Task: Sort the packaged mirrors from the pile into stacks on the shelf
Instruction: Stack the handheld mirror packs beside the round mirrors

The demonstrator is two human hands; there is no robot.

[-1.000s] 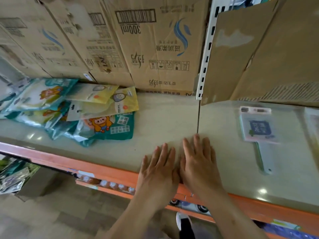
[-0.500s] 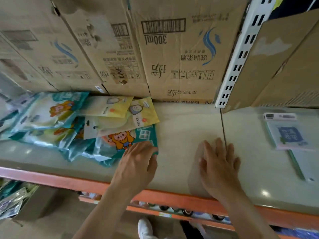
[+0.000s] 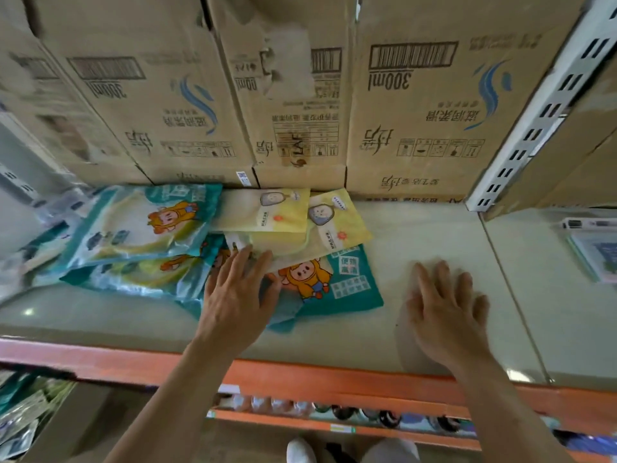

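Fingers (image 3: 230, 265) straight, grip empty: left hand (image 3: 237, 295) on pile (image 3: 140, 228), right hand (image 3: 447, 312) on shelf (image 3: 417, 228).

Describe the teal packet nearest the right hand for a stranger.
On the shelf before the cardboard boxes lies a pile of packets. The teal packet is its right front corner, under yellow packets. Only this teal one lies right of the left hand.

teal cartoon-printed packets (image 3: 140, 225) and pale yellow packets (image 3: 267, 212) are lying flat, overlapping in a loose pile on the left of the shelf (image 3: 417, 228); one blue-green packaged mirror (image 3: 597, 259) is lying apart at the right edge.
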